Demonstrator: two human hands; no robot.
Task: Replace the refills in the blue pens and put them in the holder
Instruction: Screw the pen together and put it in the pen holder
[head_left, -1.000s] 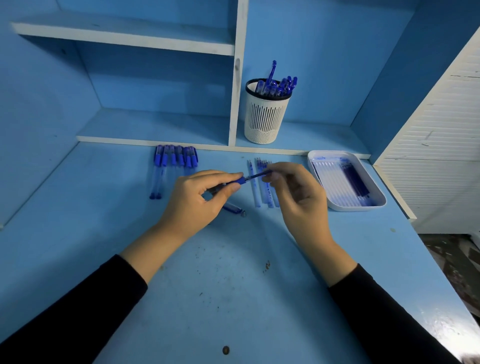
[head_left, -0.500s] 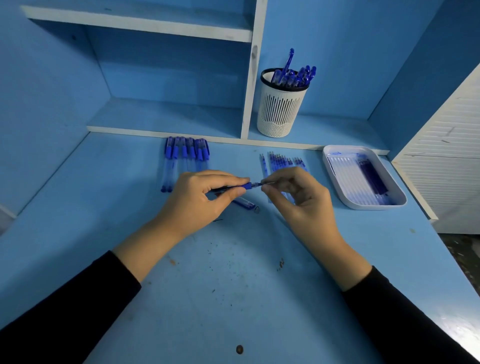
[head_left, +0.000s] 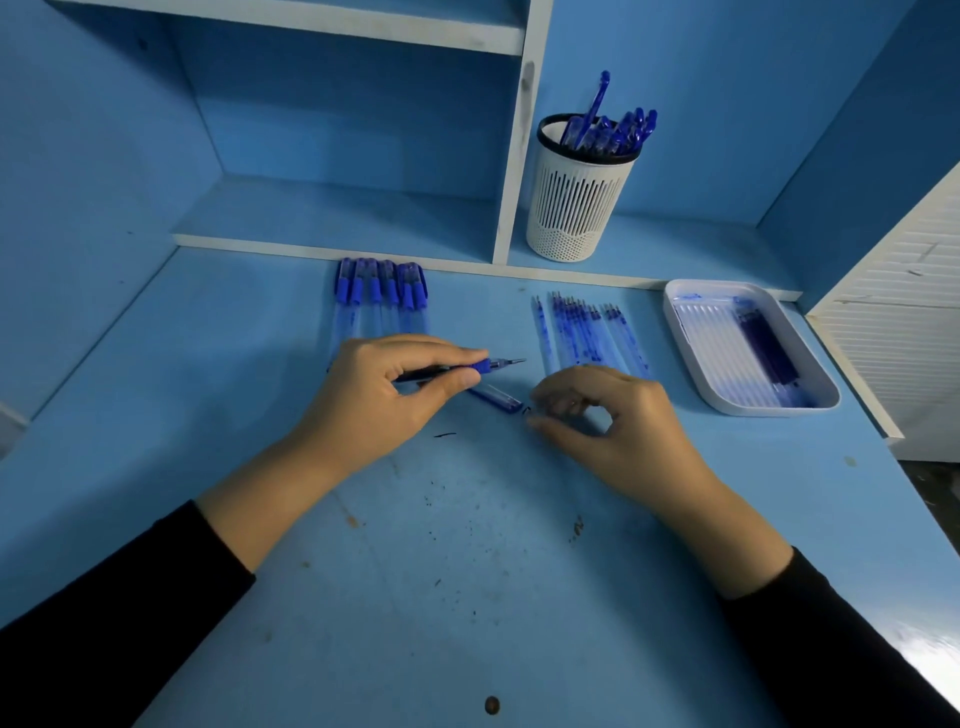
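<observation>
**Pen in left hand, cap on the counter**

The left hand (head_left: 384, 395) pinches a blue-gripped pen (head_left: 470, 368) between thumb and forefinger, tip pointing right, just above the blue counter (head_left: 467, 571). The right hand (head_left: 623, 426) rests with fingers loosely curled, thumb and fingertips apart, beside a clear blue pen cap (head_left: 496, 397). The white slotted plastic holder (head_left: 576, 208) stands on the shelf behind, with pens in it.

Table (head_left: 395, 613): blue, scuffed, speckled.
Shelves (head_left: 322, 23): white-edged, blue-backed.
Wall (head_left: 78, 182): plain blue.
Right side: white slatted panel (head_left: 904, 322).
</observation>
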